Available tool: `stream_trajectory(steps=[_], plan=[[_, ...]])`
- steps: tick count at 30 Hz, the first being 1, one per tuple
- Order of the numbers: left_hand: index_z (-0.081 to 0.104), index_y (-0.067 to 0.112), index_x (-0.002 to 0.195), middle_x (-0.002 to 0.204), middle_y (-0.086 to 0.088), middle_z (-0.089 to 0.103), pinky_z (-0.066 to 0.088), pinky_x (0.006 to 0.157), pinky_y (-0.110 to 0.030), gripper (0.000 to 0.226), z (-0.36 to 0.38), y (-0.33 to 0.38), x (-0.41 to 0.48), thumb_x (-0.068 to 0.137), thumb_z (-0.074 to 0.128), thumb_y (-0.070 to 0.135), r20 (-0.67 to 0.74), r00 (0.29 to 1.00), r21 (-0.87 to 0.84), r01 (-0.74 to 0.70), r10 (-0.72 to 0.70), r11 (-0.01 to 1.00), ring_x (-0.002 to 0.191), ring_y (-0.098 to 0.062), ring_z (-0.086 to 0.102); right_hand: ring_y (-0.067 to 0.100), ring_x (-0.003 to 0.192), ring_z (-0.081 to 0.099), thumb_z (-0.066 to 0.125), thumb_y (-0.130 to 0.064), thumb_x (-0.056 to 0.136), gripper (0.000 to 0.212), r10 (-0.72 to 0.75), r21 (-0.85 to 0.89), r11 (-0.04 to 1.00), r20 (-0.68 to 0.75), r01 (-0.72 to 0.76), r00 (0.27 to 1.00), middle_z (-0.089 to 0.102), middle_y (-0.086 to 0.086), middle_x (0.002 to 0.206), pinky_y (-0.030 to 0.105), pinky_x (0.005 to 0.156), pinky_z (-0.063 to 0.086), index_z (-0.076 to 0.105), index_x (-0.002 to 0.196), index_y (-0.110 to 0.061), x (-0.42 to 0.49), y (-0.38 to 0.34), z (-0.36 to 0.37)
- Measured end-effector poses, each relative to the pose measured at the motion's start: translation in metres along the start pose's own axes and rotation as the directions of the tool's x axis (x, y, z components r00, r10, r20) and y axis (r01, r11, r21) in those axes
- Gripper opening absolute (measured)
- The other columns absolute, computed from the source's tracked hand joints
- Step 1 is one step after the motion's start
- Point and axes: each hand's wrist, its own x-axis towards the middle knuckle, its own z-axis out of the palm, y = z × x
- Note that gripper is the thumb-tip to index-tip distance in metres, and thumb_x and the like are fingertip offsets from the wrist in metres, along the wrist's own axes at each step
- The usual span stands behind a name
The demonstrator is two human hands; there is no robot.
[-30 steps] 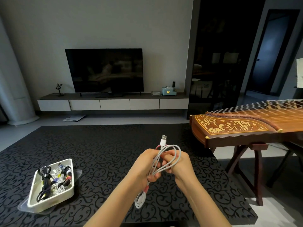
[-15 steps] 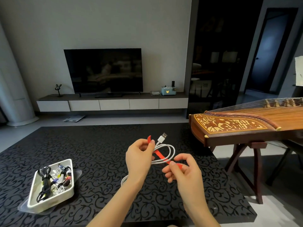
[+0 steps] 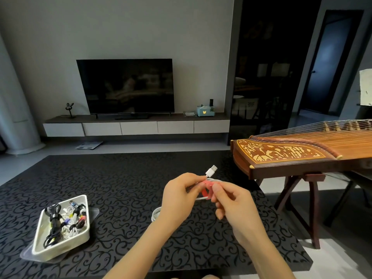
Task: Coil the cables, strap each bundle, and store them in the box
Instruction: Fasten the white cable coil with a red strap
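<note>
Right hand (image 3: 237, 206) moved onto red strap (image 3: 205, 191); coiled cable (image 3: 211, 171) mostly hidden.

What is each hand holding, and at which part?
The left hand grips the coiled white USB cable near its plug end; the right hand pinches the red strap looped around that coil.

Both pinching: left hand (image 3: 179, 196), right hand (image 3: 234, 205).

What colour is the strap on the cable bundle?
Red: the strap on the cable, head view.
</note>
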Motion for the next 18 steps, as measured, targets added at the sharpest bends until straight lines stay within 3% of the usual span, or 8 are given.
stream_trajectory(steps=[3, 9, 14, 18], plan=[[0.074, 0.027, 0.099, 0.094, 0.015, 0.067, 0.054, 0.075, -0.032, 0.015, 0.0003, -0.0035, 0.0002, 0.087, 0.067, 0.025, -0.011, 1.000, -0.063, -0.022, 0.021, 0.998, 0.088, -0.007, 0.064, 0.004, 0.057, 0.045, 0.056, -0.013, 0.093, 0.025, 0.109, 0.158, 0.981, 0.023, -0.111, 0.994, 0.058, -0.006, 0.063, 0.019, 0.045, 0.037, 0.078, 0.084, -0.018, 0.0012, -0.0010, -0.0013], [0.070, 0.032, 0.089, 0.092, 0.016, 0.063, 0.052, 0.073, -0.035, 0.025, 0.0034, 0.0006, 0.0010, 0.084, 0.052, 0.048, -0.103, 0.992, -0.029, -0.073, 0.069, 0.997, 0.088, -0.010, 0.062, 0.004, 0.066, 0.058, 0.061, -0.024, 0.076, 0.020, 0.114, 0.336, 0.935, 0.031, -0.118, 0.993, 0.070, 0.001, 0.078, 0.019, 0.050, 0.046, 0.079, 0.082, -0.018, 0.0001, 0.0017, 0.0000], [0.073, 0.025, 0.092, 0.091, 0.015, 0.059, 0.051, 0.067, -0.035, 0.026, 0.0065, -0.0001, -0.0004, 0.086, 0.053, 0.040, -0.119, 0.983, -0.017, -0.140, 0.137, 0.990, 0.082, -0.011, 0.061, 0.006, 0.059, 0.057, 0.062, -0.020, 0.076, 0.018, 0.085, 0.412, 0.909, -0.018, -0.071, 0.996, 0.069, 0.003, 0.073, 0.018, 0.052, 0.049, 0.079, 0.079, -0.020, 0.0004, 0.0008, 0.0021], [0.068, 0.032, 0.098, 0.086, 0.014, 0.055, 0.050, 0.060, -0.033, 0.017, 0.0080, 0.0017, -0.0044, 0.088, 0.055, 0.035, -0.152, 0.975, -0.044, -0.171, 0.162, 0.984, 0.072, -0.010, 0.060, 0.008, 0.061, 0.061, 0.064, -0.018, 0.074, 0.017, 0.109, 0.412, 0.908, -0.047, -0.080, 0.993, 0.071, 0.006, 0.076, 0.018, 0.056, 0.053, 0.078, 0.084, -0.018, 0.0025, 0.0039, 0.0034]])
